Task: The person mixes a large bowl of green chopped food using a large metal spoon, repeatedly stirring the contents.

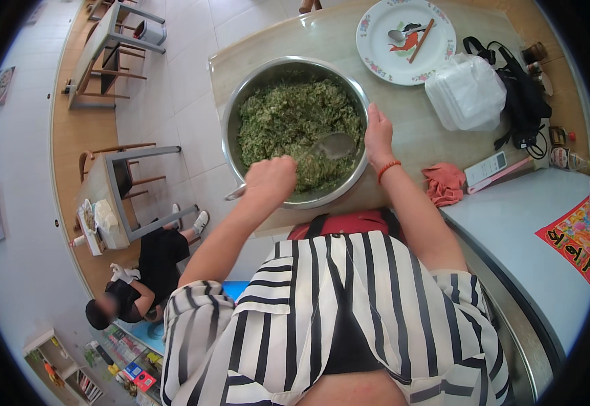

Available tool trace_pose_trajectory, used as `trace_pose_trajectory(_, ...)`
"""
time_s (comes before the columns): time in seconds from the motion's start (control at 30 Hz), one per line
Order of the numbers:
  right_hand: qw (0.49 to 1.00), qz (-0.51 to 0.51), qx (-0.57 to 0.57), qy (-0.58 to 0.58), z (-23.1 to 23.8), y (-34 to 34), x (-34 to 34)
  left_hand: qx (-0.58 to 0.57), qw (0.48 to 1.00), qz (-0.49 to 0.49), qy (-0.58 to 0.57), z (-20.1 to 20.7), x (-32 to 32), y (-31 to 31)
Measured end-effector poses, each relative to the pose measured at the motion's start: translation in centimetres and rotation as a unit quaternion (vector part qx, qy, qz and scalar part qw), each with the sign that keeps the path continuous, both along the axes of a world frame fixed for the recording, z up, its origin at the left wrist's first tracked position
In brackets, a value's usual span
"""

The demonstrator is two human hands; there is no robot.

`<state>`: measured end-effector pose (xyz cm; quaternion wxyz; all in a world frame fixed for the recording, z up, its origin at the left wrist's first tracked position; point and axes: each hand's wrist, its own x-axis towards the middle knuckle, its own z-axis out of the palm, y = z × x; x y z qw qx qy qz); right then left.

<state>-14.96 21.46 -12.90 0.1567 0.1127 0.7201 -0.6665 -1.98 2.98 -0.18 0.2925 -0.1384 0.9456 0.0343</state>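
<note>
A wide steel mixing bowl (pixel 228 135) stands on the table in front of me, holding a chopped green filling (pixel 288 118). My left hand (pixel 271 179) is closed around the handle of a large metal spoon (pixel 335 145). The handle's end sticks out to the left of the fist, over the bowl's near rim, while the spoon's head rests in the filling at the right. With my right hand (pixel 378 137) I grip the bowl's right rim; some of its fingers are hidden. A red beaded bracelet circles that wrist.
A floral plate (pixel 370 57) with a spoon and brown stick lies beyond the bowl. Right of it are white plastic containers (pixel 466 95), a black bag (pixel 521 95), a pink cloth (pixel 444 184) and a white device (pixel 486 169). Another person (pixel 163 260) sits at a left table.
</note>
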Motion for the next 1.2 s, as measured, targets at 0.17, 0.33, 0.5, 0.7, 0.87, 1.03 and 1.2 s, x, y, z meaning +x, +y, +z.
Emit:
trace_pose_trajectory(0.17, 1.0, 0.006, -0.008, -0.003, -0.5, 0.3, -0.2, -0.057, 0.995, 0.02, 0.08, -1.6, -2.6, -4.2)
trace_pose_trajectory(0.33, 1.0, -0.002, -0.025, 0.0, -0.6, 0.6, -0.1, -0.155, 0.978, 0.047, 0.133, 2.5, -4.0, -6.4)
trace_pose_trajectory(0.5, 1.0, 0.001, -0.03, 0.002, 0.0, 0.0, 0.1, -0.151, 0.964, -0.078, 0.202, -0.9, -10.0, -9.8)
trace_pose_trajectory(0.7, 0.999, 0.002, -0.052, 0.008, -2.0, 0.6, 0.0, -0.079, 0.884, -0.417, 0.199, -0.3, -7.1, -2.7)
trace_pose_trajectory(0.87, 0.999, -0.008, -0.035, -0.01, -1.3, 0.2, 0.0, -0.082, 0.917, -0.293, 0.258, 4.6, 1.3, -4.9)
trace_pose_trajectory(1.03, 1.0, -0.015, -0.01, -0.019, -1.1, 0.2, -0.2, -0.091, 0.973, -0.12, 0.173, 5.5, 4.4, -2.8)
trace_pose_trajectory(1.2, 1.0, -0.007, -0.03, 0.003, -1.6, 0.2, -0.2, -0.03, 0.997, 0.036, 0.058, -1.7, 1.1, -3.4)
